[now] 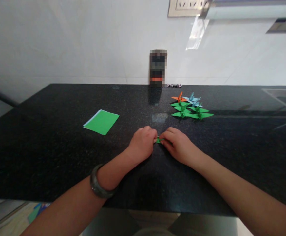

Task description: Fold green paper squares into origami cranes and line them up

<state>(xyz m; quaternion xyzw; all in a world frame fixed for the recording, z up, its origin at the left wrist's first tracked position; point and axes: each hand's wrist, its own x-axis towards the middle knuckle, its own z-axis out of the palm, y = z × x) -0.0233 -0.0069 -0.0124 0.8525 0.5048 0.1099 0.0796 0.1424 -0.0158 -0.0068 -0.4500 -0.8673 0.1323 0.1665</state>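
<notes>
Between my two hands, low over the black countertop, is a small piece of folded green paper (pixel 158 140), mostly covered by fingers. My left hand (pixel 144 142) is closed on its left end. The fingertips of my right hand (pixel 176 142) pinch its right side. Beyond my right hand stand several folded paper cranes: green cranes (pixel 182 113) in front, an orange crane (pixel 180 97) and light blue cranes (pixel 192 98) behind. To the left of my left hand lies a stack of square paper (pixel 102 122), green on top with a pale blue edge showing.
The black countertop (pixel 59 147) meets a pale wall (pixel 84 42) at the back. A phone-like upright object (pixel 158 68), blurred out, leans on the wall with a beaded string (pixel 175 86) beside it. A socket panel (pixel 189 7) is above. My left wrist wears a dark bangle (pixel 100 183).
</notes>
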